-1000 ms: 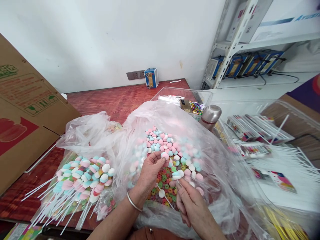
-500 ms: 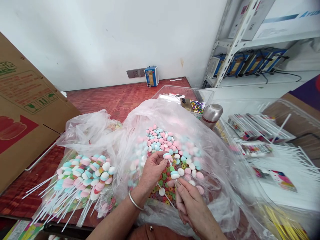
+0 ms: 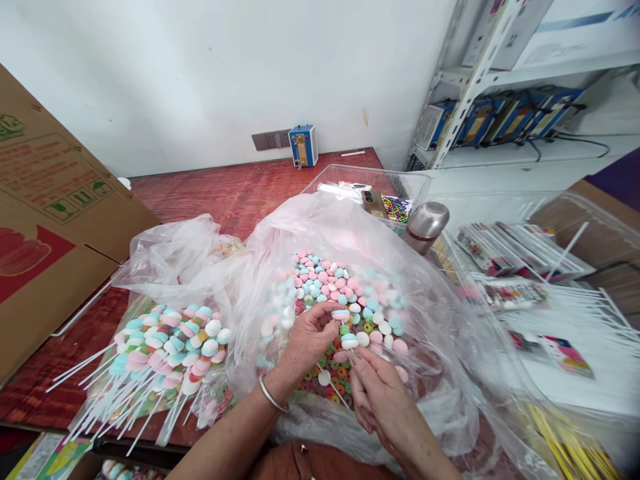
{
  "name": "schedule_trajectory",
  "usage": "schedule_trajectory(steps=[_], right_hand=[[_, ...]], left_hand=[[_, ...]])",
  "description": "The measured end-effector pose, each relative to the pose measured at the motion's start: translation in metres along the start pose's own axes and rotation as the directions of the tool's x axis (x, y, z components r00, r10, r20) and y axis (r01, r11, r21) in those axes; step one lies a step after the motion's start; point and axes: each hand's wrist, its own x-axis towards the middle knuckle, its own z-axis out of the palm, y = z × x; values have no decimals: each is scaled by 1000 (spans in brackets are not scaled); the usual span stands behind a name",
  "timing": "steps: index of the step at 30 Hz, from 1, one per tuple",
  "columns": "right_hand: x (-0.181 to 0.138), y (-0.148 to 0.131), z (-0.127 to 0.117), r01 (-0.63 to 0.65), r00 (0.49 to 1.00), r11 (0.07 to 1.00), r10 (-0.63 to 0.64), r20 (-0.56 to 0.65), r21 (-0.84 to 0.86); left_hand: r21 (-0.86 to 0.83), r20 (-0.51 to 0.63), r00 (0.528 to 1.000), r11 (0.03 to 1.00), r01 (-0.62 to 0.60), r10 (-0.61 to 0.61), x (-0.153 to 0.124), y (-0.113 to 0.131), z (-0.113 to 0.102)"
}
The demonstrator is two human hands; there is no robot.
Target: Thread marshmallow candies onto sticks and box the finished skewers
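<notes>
Between the thumb and fingers of my left hand [image 3: 311, 335] is a pink, white and blue marshmallow [image 3: 341, 315]. It sits right above a green gummy ring [image 3: 345, 329] and a blue-and-white marshmallow [image 3: 349, 341], in line with a white stick. My right hand [image 3: 380, 393] is closed round that stick just below the lower marshmallow; most of the stick is hidden by the fingers. Beneath both hands, an open clear plastic bag [image 3: 300, 220] holds loose pastel marshmallows [image 3: 325, 277] and coloured gummy rings [image 3: 343, 383]. A white marshmallow on a stick [image 3: 325, 378] lies among them.
A pile of finished-looking candy skewers [image 3: 170, 340] lies on the left beside a cardboard box [image 3: 60, 200]. Behind the bag are a clear bin [image 3: 340, 170] and a steel flask [image 3: 427, 223]. White sticks [image 3: 565, 327] and packets fill a container on the right.
My left hand has brought the upper marshmallow slightly right and down, closer over the green gummy ring, and it now lies more level. My right hand stays almost still on the stick.
</notes>
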Motion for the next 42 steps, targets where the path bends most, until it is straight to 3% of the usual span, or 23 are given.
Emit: schedule_trajectory(steps=[3, 7, 9, 11, 13, 14, 16, 19, 22, 25, 27, 30, 32, 34, 36, 38, 40, 42], right_hand=[[7, 8, 0, 38, 999, 999, -38, -27, -10], [21, 16, -5, 114, 991, 993, -115, -67, -17], [26, 15, -11, 147, 985, 987, -153, -81, -66], [27, 12, -20, 169, 972, 978, -186, -141, -126], [25, 6, -30, 184, 948, 957, -234, -218, -225], [23, 3, -34, 187, 932, 933, -267, -245, -306], [16, -4, -42, 180, 898, 846, -350, -267, -502], [3, -11, -47, 160, 857, 697, -450, -253, -699], [-7, -11, -50, 151, 856, 634, -467, -220, -759], [-12, -3, -50, 149, 879, 583, -448, -163, -799], [-13, 3, -48, 144, 894, 531, -432, -121, -835], [-12, 9, -41, 134, 902, 461, -423, -85, -877], [-10, 9, -35, 143, 898, 437, -434, -69, -888], [-8, 7, -31, 159, 891, 428, -451, -58, -890], [-7, 5, -31, 170, 881, 436, -469, -62, -884], [-8, 3, -34, 168, 870, 469, -483, -93, -867], [-9, 2, -41, 145, 863, 505, -485, -141, -851], [-11, 0, -50, 109, 858, 521, -480, -184, -847]], left_hand=[[111, 23, 997, 991, -74, 72, -6, 1, 3], [197, 100, 954, 934, -298, 283, -12, 4, 2], [171, 130, 952, 939, -297, 278, -12, 4, -4], [157, 76, 967, 955, -253, 244, -8, 4, -13], [272, 4, 958, 922, -276, 285, -1, 3, -23], [390, 11, 942, 866, -312, 335, 3, 2, -27], [642, 128, 905, 661, -388, 406, 9, 0, -31], [839, 306, 885, 340, -425, 352, 14, -4, -31], [886, 348, 899, 221, -408, 266, 15, -10, -30], [886, 332, 912, 253, -389, 241, 13, -14, -33], [867, 268, 927, 353, -351, 263, 11, -12, -34], [717, 52, 968, 666, -207, 245, 8, -4, -32], [494, -59, 993, 867, -62, 105, 7, 0, -29], [288, -83, 995, 955, 68, -45, 7, 3, -27], [203, -91, 992, 973, 110, -93, 7, 2, -26], [283, -130, 991, 958, 47, -10, 8, 0, -27], [486, -95, 982, 869, -95, 161, 7, -1, -28], [655, 36, 956, 716, -242, 291, 6, 0, -28]])
